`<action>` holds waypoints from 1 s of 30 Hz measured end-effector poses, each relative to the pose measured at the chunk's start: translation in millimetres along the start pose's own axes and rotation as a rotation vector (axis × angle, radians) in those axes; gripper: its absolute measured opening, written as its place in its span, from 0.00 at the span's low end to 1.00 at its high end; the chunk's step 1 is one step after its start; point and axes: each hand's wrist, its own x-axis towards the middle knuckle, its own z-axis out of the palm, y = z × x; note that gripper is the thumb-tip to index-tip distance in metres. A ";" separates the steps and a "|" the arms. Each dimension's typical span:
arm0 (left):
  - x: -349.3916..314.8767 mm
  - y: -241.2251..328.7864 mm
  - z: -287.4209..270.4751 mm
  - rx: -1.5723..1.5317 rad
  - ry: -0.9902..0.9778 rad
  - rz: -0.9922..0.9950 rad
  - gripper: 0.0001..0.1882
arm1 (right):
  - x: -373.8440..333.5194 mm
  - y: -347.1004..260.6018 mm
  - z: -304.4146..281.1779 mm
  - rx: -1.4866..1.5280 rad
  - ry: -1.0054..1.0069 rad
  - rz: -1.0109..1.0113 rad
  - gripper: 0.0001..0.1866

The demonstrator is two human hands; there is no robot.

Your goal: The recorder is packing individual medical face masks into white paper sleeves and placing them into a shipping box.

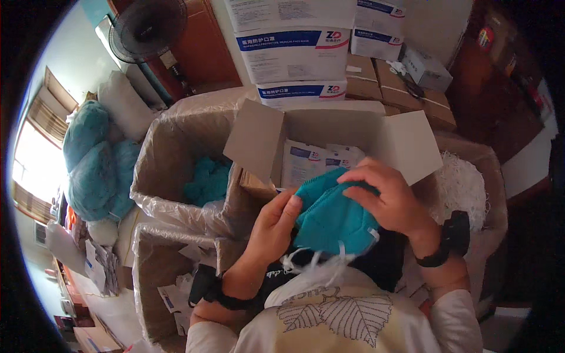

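A teal folded face mask (332, 219) with white ear straps is held in front of my chest. My left hand (272, 226) grips its left edge with the thumb on top. My right hand (389, 199) covers its upper right part, fingers curled over the top fold. Both wrists wear black bands. Just behind the mask stands an open white carton (406, 144) holding flat white packets (309, 162).
A plastic-lined box (176, 141) to the left holds more teal masks (206, 182). A second lined box (156, 265) sits below it. A bin of white shredded straps (462, 185) is on the right. Stacked white and brown cartons (294, 53) and a fan (147, 26) stand behind.
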 end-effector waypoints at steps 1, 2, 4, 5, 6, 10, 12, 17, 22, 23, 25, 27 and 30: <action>-1.9 0.5 0.0 -0.087 -0.045 -0.014 0.18 | 0.5 0.6 3.5 -0.014 -0.006 0.017 0.09; -4.4 -1.3 -0.1 -0.078 -0.074 -0.011 0.19 | 0.7 0.7 5.2 -0.028 -0.013 0.034 0.09; -8.6 -5.8 -0.9 -0.058 -0.130 -0.002 0.20 | 0.9 0.7 6.6 -0.027 0.011 0.032 0.08; -8.9 -5.9 -1.0 -0.113 -0.146 -0.055 0.21 | 1.2 1.1 7.4 -0.026 0.024 0.030 0.08; -9.3 -5.6 -0.7 -0.168 -0.162 -0.109 0.22 | 1.5 2.1 8.4 -0.017 0.015 0.023 0.07; -8.5 -15.1 -3.8 -0.554 -0.285 -0.264 0.25 | 4.5 7.7 11.4 0.037 -0.025 0.007 0.07; -10.3 -30.4 -8.3 -0.585 -0.328 -0.291 0.25 | 6.5 9.8 10.5 0.055 -0.063 -0.010 0.06; -13.8 -41.6 -9.3 -0.614 -0.478 -0.301 0.22 | 8.9 10.9 3.9 0.102 -0.176 -0.028 0.06; -10.3 -34.7 -5.2 -0.283 -0.533 -0.196 0.18 | 9.2 12.6 7.7 0.064 -0.243 -0.083 0.07; -10.0 -35.8 -5.0 -0.243 -0.472 -0.192 0.17 | 9.2 11.9 8.3 0.071 -0.250 -0.086 0.08; -9.7 -38.4 -5.6 -0.160 -0.349 -0.183 0.17 | 9.1 10.1 5.4 -0.031 -0.114 -0.138 0.07; -10.8 -36.1 -8.1 -0.133 -0.215 -0.106 0.16 | 5.4 8.3 -3.8 -0.108 -0.082 -0.121 0.07; -10.5 -25.1 -11.7 0.035 -0.114 -0.036 0.15 | -4.4 6.9 -16.5 -0.137 -0.152 -0.045 0.07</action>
